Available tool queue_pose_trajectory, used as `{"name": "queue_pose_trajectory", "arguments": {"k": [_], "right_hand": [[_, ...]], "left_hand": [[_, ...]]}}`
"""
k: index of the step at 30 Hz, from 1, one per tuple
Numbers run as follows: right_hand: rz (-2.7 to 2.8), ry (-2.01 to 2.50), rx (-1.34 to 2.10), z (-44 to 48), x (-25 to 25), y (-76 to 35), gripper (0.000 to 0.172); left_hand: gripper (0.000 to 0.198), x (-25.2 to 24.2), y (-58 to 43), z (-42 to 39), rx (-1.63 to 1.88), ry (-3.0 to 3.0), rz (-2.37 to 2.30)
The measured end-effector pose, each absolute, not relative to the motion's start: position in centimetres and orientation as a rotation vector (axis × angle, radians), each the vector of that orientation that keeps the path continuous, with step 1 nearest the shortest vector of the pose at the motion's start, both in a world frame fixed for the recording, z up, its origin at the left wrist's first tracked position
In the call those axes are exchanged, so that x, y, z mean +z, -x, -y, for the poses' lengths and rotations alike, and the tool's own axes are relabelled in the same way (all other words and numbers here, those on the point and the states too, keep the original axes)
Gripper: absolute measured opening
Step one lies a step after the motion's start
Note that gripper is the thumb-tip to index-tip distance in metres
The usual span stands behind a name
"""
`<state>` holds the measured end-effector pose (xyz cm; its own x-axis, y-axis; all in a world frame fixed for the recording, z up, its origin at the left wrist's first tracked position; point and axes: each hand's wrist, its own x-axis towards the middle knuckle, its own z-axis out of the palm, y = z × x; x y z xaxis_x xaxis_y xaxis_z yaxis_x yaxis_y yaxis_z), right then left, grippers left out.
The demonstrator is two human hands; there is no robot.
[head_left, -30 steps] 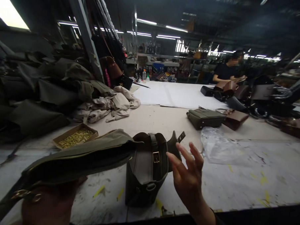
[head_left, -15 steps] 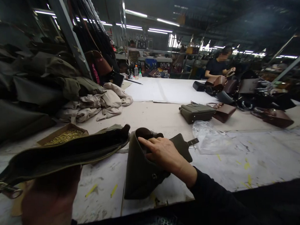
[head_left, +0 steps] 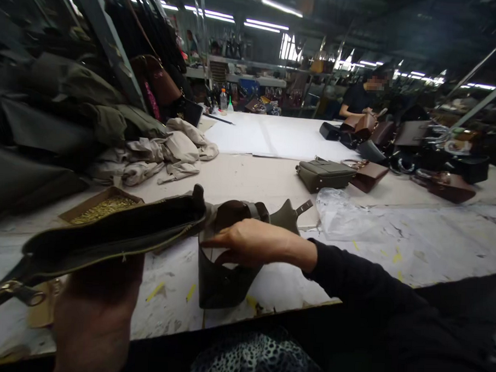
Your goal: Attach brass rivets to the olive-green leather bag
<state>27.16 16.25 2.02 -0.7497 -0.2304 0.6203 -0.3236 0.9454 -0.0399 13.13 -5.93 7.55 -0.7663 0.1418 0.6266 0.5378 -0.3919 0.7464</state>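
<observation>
My left hand (head_left: 98, 305) is closed around the underside of a long dark olive zippered bag lining (head_left: 118, 229). Its mouth gapes upward, and a metal zip pull (head_left: 25, 292) dangles at the near left end. Standing on the table to the right is an olive leather handbag shell (head_left: 223, 286) with its top open. My right hand (head_left: 249, 243) reaches across that opening, thumb and index finger pinched on its left wall; the other fingers are partly hidden. A flap with a small strap (head_left: 303, 207) sticks out behind my wrist.
Behind the lining lies a cardboard box (head_left: 72, 211) of small brass pieces. Olive and beige fabric (head_left: 179, 144) is heaped at left. A finished olive handbag (head_left: 326, 175), clear plastic (head_left: 341, 212) and several brown and black bags lie at right. A co-worker (head_left: 358, 97) sits beyond.
My right hand has shifted from inside the handbag shell to its left wall and pinched in. The shell's opening has spread wider. The lining in my left hand has moved only slightly.
</observation>
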Motion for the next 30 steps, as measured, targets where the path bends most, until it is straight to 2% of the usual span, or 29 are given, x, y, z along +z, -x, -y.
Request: {"name": "queue_pose_trajectory", "arguments": {"k": [5,10,13,20,26,30], "right_hand": [[2.332,-0.419,0.320,-13.2,0.7,-28.4,0.046],[2.269,-0.398,0.359,-10.0,-0.4,-26.7,0.031],[2.270,-0.391,0.347,-9.1,-0.7,-26.2,0.028],[2.096,-0.534,0.633,-10.7,-0.2,-25.1,0.034],[2.010,-0.805,0.730,-9.8,-0.6,-23.1,0.043],[2.002,-0.812,0.724,-10.2,-0.6,-23.2,0.029]], "left_hand": [[0.028,7.3,-11.7,4.7,-2.474,1.152,1.498],[0.032,5.5,-11.7,3.2,-2.444,1.225,1.470],[0.034,4.0,-11.9,3.8,-2.483,1.197,1.431],[0.030,2.0,-11.0,5.5,-2.194,1.225,1.533],[0.027,1.8,-11.4,4.6,-2.488,1.173,1.408],[0.037,1.8,-11.6,4.1,-2.529,1.189,1.391]]}}
